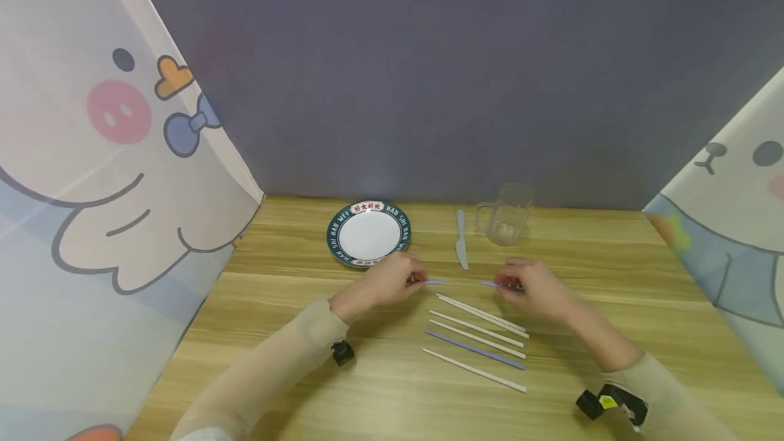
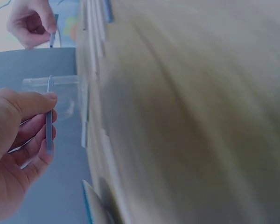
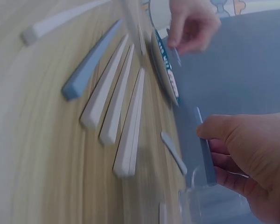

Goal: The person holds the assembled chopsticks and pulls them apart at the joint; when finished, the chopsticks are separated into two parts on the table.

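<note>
My left hand (image 1: 392,276) is just above the table, near the plate's front edge. Between thumb and fingers it pinches a short, slim blue stick (image 2: 49,126). Facing it, my right hand (image 1: 533,284) pinches another blue-grey stick (image 3: 205,156), darker at its outer end. The two sticks point toward each other with a gap between their inner ends; their exact kind is unclear. Nearer me, several white chopsticks (image 1: 474,370) and one blue chopstick (image 1: 474,349) lie side by side on the wooden table (image 1: 343,400), slanting slightly.
A white plate (image 1: 369,235) with a dark green lettered rim lies at the back left. Beyond the hands are a pale blue-grey table knife (image 1: 461,243) and a clear handled mug (image 1: 508,213). A grey partition (image 1: 429,87) stands behind; printed cartoon curtains (image 1: 122,223) flank the table.
</note>
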The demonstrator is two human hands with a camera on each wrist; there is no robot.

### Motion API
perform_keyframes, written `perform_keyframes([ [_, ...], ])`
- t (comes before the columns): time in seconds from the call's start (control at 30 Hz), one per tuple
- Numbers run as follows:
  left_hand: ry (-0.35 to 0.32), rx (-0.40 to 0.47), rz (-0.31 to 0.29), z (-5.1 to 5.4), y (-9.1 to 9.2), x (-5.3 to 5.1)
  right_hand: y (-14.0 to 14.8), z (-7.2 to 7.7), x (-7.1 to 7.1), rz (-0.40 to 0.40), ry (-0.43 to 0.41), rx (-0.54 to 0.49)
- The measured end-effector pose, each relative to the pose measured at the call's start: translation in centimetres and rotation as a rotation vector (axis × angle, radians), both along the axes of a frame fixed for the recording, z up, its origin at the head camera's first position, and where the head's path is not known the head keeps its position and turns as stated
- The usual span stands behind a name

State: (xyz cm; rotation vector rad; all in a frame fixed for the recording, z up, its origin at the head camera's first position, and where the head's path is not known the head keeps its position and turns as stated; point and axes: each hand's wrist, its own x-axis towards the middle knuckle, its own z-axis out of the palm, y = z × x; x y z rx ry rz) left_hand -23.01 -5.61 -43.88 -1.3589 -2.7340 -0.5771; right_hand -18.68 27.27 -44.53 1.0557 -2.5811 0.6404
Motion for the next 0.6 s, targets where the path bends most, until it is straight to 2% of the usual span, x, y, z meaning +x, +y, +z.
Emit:
perform_keyframes([
  [0.17, -0.03, 0.021, 0.001, -1.4, -1.3, -0.1, 1.7, -0.3, 0.4, -0.041, -0.009, 0.015],
  [0.33, -0.027, -0.029, 0.012, -2.4, -2.5, 0.0, 3.3, -0.6, 0.9, -0.1, -0.026, 0.044],
  [0.6, -0.006, -0.076, 0.043, -2.9, -3.9, 0.2, 5.6, -1.3, 1.6, -0.179, -0.109, 0.099],
])
